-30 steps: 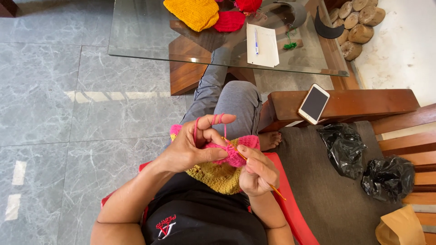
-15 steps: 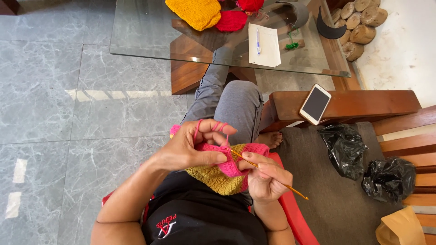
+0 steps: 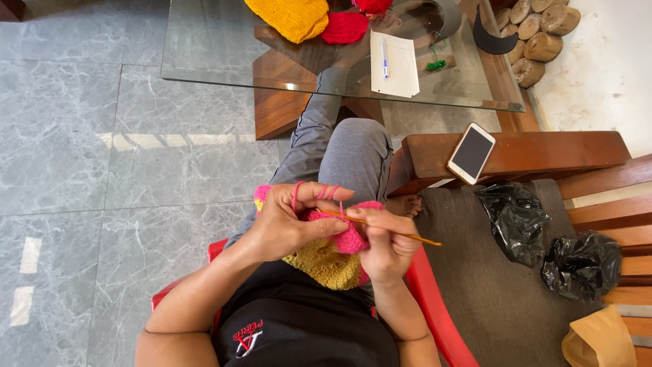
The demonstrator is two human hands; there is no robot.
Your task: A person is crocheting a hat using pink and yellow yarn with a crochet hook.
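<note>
Pink crochet piece (image 3: pixel 350 234) — fingers of left hand (image 3: pixel 288 221) clamped on it, right hand (image 3: pixel 384 238) pinching hook (image 3: pixel 387 228), phone (image 3: pixel 471 153) nearby

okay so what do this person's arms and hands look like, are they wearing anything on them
Both arms are bare from shoulder to wrist, with no sleeves in view. The left hand and right hand wear no gloves, and no rings or watch can be seen. Pink yarn loops over the left fingers.

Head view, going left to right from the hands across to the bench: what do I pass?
Left hand → pink crochet piece → right hand → tail of the crochet hook → phone → nearer black bag → farther black bag.
</note>
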